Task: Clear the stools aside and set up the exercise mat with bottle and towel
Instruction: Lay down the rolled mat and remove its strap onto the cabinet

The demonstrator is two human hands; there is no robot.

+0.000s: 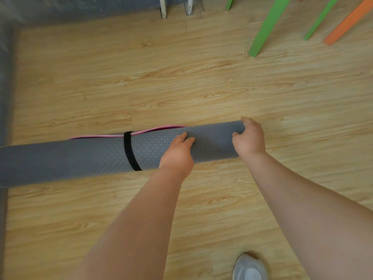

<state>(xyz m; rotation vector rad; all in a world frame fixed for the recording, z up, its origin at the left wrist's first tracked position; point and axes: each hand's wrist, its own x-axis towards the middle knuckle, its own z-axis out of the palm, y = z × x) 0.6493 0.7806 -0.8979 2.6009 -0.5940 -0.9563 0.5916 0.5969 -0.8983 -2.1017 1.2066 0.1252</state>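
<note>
- Grey rolled exercise mat [101, 156], pink-edged, lies crosswise over the wooden floor [181, 77], bound by a black strap [129, 150].
- Left hand [177, 152] curls over the roll right of the strap; right hand [249, 138] grips its right end.
- Green and orange stool legs [266, 27] stand well apart, far right.
- Likely best: slip the strap off first, then unroll away from the stools.

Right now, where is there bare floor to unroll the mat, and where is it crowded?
The widest bare floor lies beyond the rolled mat, between the grey wall on the left and the green stool legs at far right. A narrower strip runs on the near side, between mat and shoe. Crowded: far right corner, green legs plus an orange leg.
</note>
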